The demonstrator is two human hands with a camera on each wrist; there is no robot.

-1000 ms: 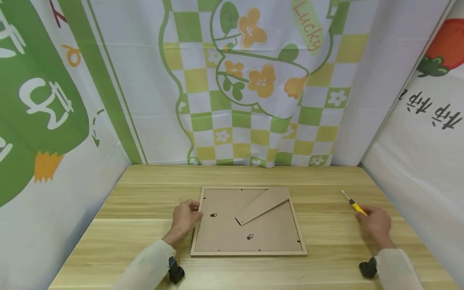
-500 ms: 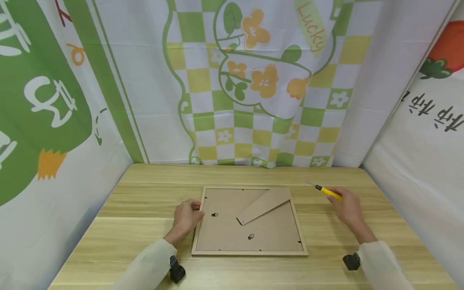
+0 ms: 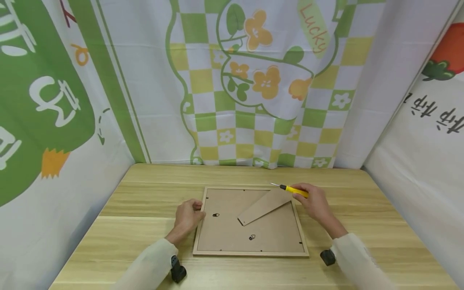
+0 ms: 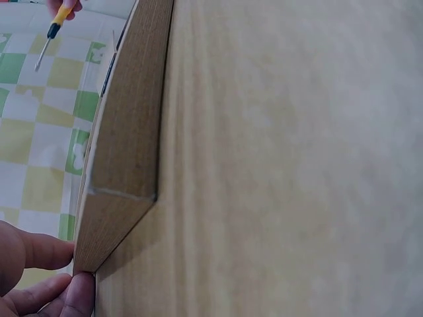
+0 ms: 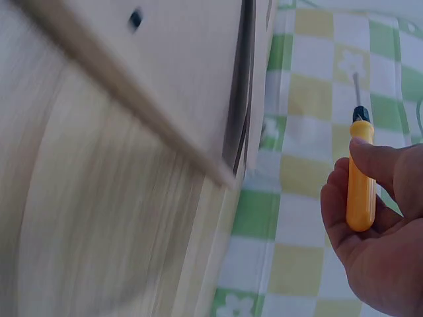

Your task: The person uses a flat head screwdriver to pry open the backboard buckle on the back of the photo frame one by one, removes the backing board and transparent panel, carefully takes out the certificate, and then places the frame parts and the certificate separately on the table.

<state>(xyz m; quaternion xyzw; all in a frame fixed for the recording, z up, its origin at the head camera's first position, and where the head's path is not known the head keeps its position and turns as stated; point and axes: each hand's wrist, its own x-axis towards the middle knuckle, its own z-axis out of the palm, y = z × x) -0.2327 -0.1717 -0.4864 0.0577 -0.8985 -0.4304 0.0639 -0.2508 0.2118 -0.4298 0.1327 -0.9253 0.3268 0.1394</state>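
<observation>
A wooden picture frame [image 3: 250, 254] lies face down on the table, its brown backboard showing two black hanging rings and small dark tabs along the edges. Across the upper right of the backboard runs an easel leg [image 3: 264, 207]. At the frame's left side, my left hand [image 3: 187, 218] holds the rim, with thumb and fingertips around the edge in the left wrist view. My right hand [image 3: 315, 202] grips the yellow handle of a screwdriver [image 5: 361, 181] above the frame's upper right corner. The metal tip points left, over the top edge.
The light wooden table [image 3: 145, 193] extends around the frame on all sides. A checkered, flowered curtain [image 3: 232, 137] hangs behind the table's back edge, with printed cloth on the left and right. Each wrist wears a black camera [image 3: 178, 270].
My right hand has carried the screwdriver leftward from the table's right side to the frame's upper right corner. My left hand stays on the frame's left edge.
</observation>
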